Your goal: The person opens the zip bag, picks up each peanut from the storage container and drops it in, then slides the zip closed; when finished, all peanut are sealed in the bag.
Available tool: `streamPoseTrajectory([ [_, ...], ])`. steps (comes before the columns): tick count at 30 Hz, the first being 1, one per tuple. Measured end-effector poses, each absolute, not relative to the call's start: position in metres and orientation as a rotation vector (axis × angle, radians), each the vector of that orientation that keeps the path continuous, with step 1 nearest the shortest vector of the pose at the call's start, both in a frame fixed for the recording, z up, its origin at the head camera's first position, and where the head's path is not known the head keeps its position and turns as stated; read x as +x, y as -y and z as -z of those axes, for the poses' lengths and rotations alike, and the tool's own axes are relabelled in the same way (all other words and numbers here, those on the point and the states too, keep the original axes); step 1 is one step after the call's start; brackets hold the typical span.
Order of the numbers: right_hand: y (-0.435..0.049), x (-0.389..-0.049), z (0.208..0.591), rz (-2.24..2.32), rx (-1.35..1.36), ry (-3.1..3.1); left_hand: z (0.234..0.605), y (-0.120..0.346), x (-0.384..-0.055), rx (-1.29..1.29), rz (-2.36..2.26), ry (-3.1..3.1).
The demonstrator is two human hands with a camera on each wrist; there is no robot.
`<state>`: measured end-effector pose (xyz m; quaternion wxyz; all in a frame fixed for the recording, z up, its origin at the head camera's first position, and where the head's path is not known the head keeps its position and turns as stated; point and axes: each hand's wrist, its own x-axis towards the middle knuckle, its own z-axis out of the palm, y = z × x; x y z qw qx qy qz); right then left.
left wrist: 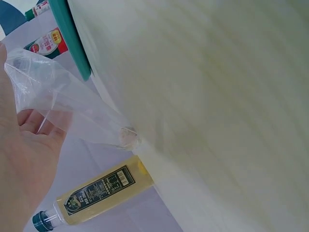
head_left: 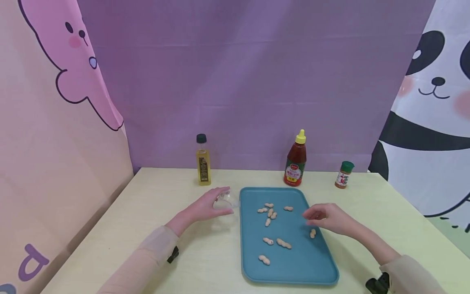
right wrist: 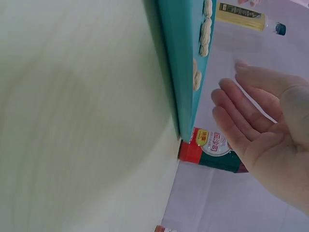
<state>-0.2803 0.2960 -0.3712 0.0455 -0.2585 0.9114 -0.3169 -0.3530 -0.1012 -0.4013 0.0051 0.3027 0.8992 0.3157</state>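
Observation:
My left hand (head_left: 205, 206) holds a clear plastic bag (head_left: 227, 199) just left of the blue tray (head_left: 290, 269), thumb and fingers spread apart at its mouth. In the left wrist view the bag hangs from that hand, and a pale tan lump (left wrist: 128, 137) lies in its bottom corner. Several peanuts (head_left: 284, 243) are scattered over the tray. Above the tray's right edge is my right hand (head_left: 330, 218), fingers loosely bent, with nothing between them. One peanut (head_left: 313, 233) lies just below these fingers.
Behind the tray stands a red sauce bottle (head_left: 295, 161) with a yellow tip. An oil bottle (head_left: 203, 165) is at the back left, and a small green-capped jar (head_left: 344, 174) at the back right. The pale table (head_left: 205, 261) meets a purple backdrop.

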Motion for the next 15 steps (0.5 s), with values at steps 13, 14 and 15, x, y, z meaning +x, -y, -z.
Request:
streamPoseTrajectory([
  [13, -0.305, -0.280, 0.381, 0.904, -0.854, -2.641, 0.402, 0.100, -0.353, 0.946, -0.971, -2.820],
  [14, -0.304, -0.281, 0.381, 0.892, -0.868, -2.653, 0.402, 0.100, -0.354, 0.947, -0.966, -2.822],
  [15, -0.303, -0.281, 0.382, 0.883, -0.871, -2.664, 0.403, 0.100, -0.354, 0.944, -0.961, -2.826],
])
